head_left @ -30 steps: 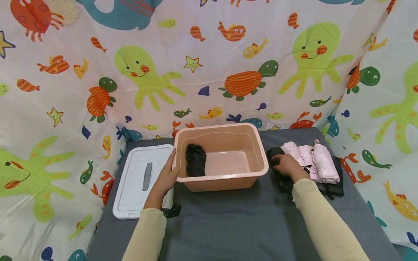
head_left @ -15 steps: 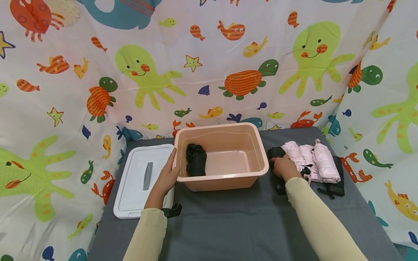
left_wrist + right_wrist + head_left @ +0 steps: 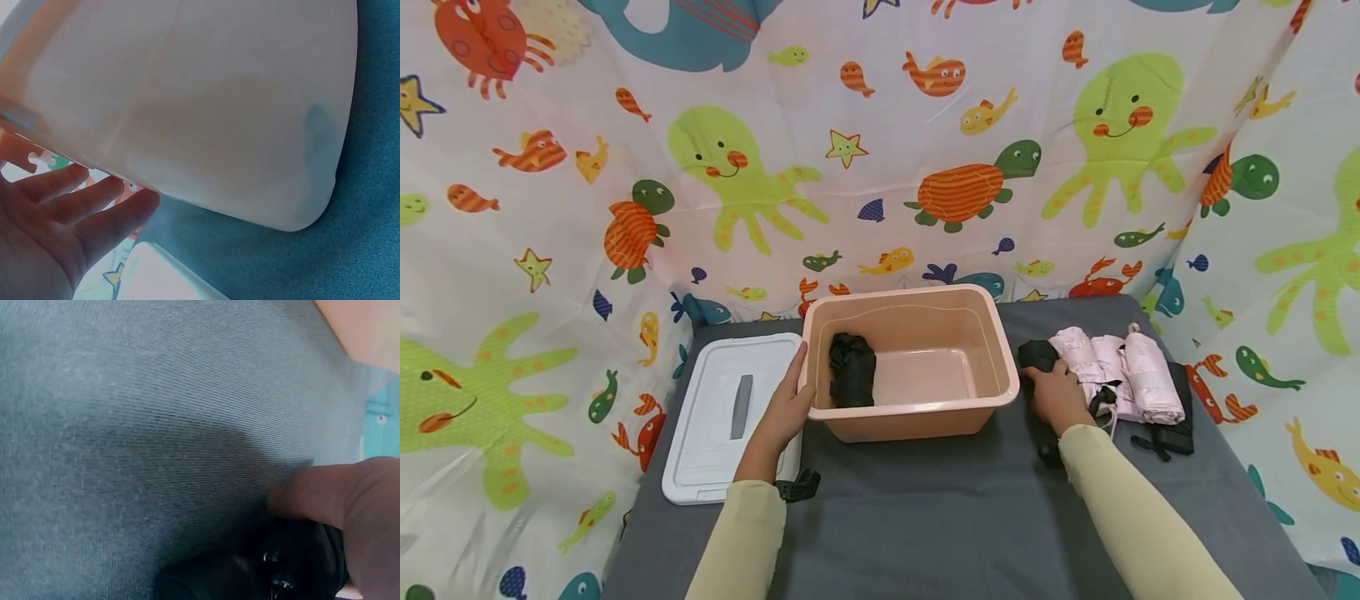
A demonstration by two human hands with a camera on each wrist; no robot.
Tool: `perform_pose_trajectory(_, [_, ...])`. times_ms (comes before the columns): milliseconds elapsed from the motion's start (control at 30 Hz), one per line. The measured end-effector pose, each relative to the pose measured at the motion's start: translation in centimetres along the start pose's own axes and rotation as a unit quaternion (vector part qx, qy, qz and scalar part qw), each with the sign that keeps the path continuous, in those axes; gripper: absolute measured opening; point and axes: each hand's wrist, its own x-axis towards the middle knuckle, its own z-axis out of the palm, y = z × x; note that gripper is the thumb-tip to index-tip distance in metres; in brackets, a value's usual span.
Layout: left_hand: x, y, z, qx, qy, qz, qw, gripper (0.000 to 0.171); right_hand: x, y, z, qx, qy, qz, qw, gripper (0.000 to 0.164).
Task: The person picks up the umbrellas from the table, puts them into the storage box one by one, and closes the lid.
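Observation:
My left hand lies along the left side of a peach plastic bin. In the left wrist view its fingers are extended and touch the bin's outer wall. Inside the bin, against its left end, is a black rolled bundle. To the right of the bin, my right hand grips a second black rolled bundle on the table. The right wrist view shows the thumb against this bundle's dark, partly glossy surface; the other fingers are mostly hidden.
Several pink rolled bundles lie right beside the right hand, over a black item with straps. A white lid with a grey handle lies left of the bin. A patterned curtain hangs behind the grey-covered table.
My right hand has shifted slightly left and its grip on the black bundle has settled, uncovering more of the pink bundles. The left hand and bin stay in place.

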Motion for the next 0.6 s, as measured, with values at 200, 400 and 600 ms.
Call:
perform_pose_trajectory(200, [0.1,-0.2,0.1,-0.002,0.001,-0.003,1.0,0.071,0.0,0.5,-0.7,0.036,-0.017,0.012,0.999,0.05])
perform_pose_trajectory(400, [0.1,-0.3,0.1,-0.003,0.0,-0.004,1.0,0.069,-0.1,0.8,-1.6,0.047,-0.018,-0.003,0.999,0.052])
perform_pose_trajectory(600, [0.1,-0.2,-0.1,0.003,0.008,0.013,0.9999,0.067,-0.7,0.5,-3.4,0.086,-0.005,-0.02,0.996,0.055])
